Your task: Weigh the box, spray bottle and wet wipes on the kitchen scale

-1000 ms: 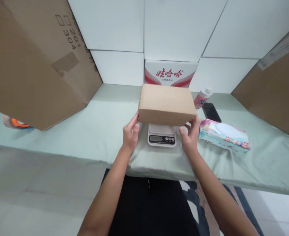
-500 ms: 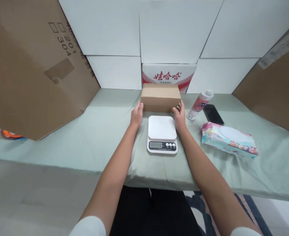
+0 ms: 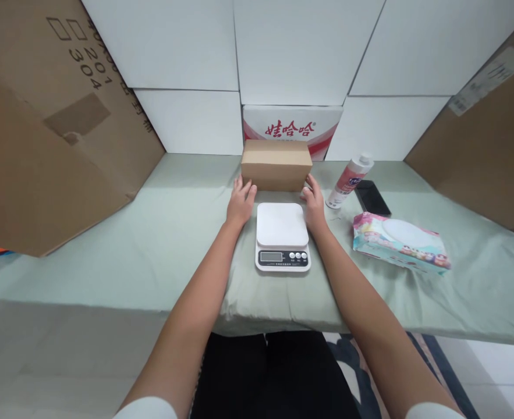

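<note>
Small brown cardboard box (image 3: 276, 164) sits on the green-covered table (image 3: 160, 233), right behind the white kitchen scale (image 3: 282, 235) and in front of a red-and-white printed carton (image 3: 292, 125). Left hand (image 3: 240, 202) and right hand (image 3: 313, 203) rest at its lower corners, fingers loose and spread, not clamping. A white bottle (image 3: 349, 180), a phone (image 3: 372, 198) and a wet wipes pack (image 3: 400, 242) lie off to the right.

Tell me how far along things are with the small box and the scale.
Done: the small cardboard box sits on the green cloth behind the kitchen scale, whose platform is bare. In hand: the left hand and right hand lie open by the box's lower front corners, gripping nothing. Left: the bottle, phone and wet wipes pack lie untouched to the right.
</note>
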A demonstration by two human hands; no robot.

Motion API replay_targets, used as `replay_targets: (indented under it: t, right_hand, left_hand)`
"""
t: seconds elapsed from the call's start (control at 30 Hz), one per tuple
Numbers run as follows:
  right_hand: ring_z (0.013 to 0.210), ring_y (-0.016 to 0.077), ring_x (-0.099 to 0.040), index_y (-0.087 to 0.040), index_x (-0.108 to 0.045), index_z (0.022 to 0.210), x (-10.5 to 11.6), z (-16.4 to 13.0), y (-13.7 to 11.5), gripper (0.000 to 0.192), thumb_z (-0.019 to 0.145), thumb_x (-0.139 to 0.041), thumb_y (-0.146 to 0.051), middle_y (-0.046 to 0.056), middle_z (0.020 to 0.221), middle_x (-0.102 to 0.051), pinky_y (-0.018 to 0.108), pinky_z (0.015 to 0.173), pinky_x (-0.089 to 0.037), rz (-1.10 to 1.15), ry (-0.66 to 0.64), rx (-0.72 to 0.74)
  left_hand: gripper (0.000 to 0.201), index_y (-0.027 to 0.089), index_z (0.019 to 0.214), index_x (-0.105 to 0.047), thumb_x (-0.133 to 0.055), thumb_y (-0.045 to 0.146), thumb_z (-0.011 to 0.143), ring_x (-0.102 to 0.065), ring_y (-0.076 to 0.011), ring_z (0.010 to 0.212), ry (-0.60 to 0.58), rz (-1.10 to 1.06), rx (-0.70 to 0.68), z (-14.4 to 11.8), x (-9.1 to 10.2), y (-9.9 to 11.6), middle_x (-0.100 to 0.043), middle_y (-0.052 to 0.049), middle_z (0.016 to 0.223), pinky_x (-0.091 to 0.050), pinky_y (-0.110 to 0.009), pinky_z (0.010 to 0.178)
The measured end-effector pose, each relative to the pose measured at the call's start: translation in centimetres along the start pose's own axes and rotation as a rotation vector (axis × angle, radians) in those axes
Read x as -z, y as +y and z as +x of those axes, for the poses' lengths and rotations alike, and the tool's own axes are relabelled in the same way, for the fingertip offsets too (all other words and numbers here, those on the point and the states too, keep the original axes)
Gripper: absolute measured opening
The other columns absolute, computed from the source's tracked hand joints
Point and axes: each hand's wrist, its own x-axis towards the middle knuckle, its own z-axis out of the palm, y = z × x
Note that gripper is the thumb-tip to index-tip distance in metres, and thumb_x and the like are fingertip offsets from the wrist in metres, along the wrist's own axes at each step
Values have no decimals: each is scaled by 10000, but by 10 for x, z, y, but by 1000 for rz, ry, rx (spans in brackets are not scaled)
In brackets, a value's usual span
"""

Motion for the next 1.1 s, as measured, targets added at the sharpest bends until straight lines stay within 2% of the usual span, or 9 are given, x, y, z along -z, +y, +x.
replay_targets:
  t: [0.13,0.23,0.37,0.43,0.57,0.73,0.87,1.0,1.1]
  right_hand:
    - [1412,277,-580,-283,-566,1474,0,4,4,652,923,-565,-632,89,1603,-545,494,1128,-524,20,-61,-45]
    - [1400,280,-596,-270,-586,1442,4,-2,-17,586,949,-542,-585,101,1558,-579,509,1140,-517,-48,4,79]
    - [1475,320,-504,-252,-561,1434,18,-17,-62,501,962,-537,-419,137,1536,-536,587,1224,-417,-344,364,415]
    - [1495,342,-454,-249,-489,1480,26,-19,-71,597,902,-597,-352,151,1534,-491,623,1254,-358,-464,539,455]
    - [1438,362,-481,-199,-380,1512,36,-7,-47,813,752,-662,-265,194,1490,-487,631,1254,-341,-491,629,243]
    - [1154,288,-673,-169,-526,1282,45,5,-13,581,710,-616,-211,132,1220,-662,517,1108,-513,-375,611,-48]
    - [916,249,-691,-194,-612,1047,46,2,-30,405,681,-744,-307,73,999,-712,456,952,-585,-286,476,-23]
    - [882,231,-706,-222,-636,1008,28,-11,-67,435,691,-855,-422,62,988,-731,395,866,-605,-72,31,170]
    - [846,228,-691,-227,-652,985,9,-29,-85,426,678,-869,-429,40,930,-720,377,814,-598,-14,-176,230]
  left_hand:
    - [698,205,1626,-444,-298,585,1059,-91,-328,1682,-112,274,112,-1,1,4,-161,-87,1796,-142,-541,1378]
    - [732,202,1657,-384,-196,585,1062,-96,-330,1683,-169,380,141,-2,2,7,-189,-92,1792,-111,-545,1378]
    - [714,245,1642,-417,-144,563,1064,-146,-316,1682,-196,418,133,-3,2,7,-262,-71,1775,-120,-559,1373]
    - [716,252,1624,-450,-138,569,1063,-181,-307,1677,-188,397,129,-3,2,6,-289,-67,1766,-131,-560,1371]
    - [721,248,1560,-540,-131,575,1065,-273,-275,1655,-133,311,122,-5,3,2,-367,-71,1737,-152,-523,1375]
    - [678,264,1479,-612,-152,551,1072,-327,-234,1635,-79,224,136,-7,4,2,-422,-60,1711,-164,-483,1377]
    - [654,244,1474,-614,-197,545,1070,-326,-249,1637,-53,120,131,-7,4,1,-438,-87,1699,-135,-504,1376]
    - [641,220,1468,-619,-231,536,1067,-332,-265,1634,-36,53,137,-5,3,-2,-455,-116,1685,-124,-520,1375]
    - [621,236,1461,-621,-233,524,1070,-348,-255,1627,-31,39,121,-5,4,-3,-479,-103,1673,-133,-521,1374]
